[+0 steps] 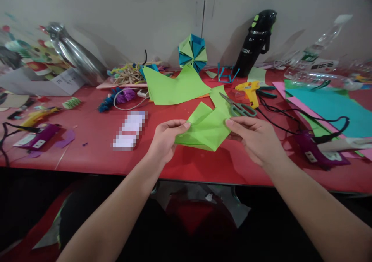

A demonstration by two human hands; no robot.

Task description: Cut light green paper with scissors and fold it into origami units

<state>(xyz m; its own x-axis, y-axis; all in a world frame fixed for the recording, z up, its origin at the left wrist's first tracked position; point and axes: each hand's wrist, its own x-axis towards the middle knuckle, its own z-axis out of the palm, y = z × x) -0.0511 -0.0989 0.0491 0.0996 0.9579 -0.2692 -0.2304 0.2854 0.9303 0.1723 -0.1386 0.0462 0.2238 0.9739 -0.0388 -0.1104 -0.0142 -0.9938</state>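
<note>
Folded green paper [205,134] was up near the middle of the red table's [95,155] front edge, left hand [167,140] and right hand [257,138] each clamping a side, thumbs on top. Uneven pulling could've torn or mis-creased it; scissors [243,109] just beyond might've snagged it. Black flask [252,47]: "WN", start unclear. Clear bottle [316,47]: label unreadable.

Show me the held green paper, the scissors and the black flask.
Held green paper [205,131], head view, its creased middle.
Scissors [233,105], head view, where blades meet handles.
Black flask [252,45], head view, its body.
</note>
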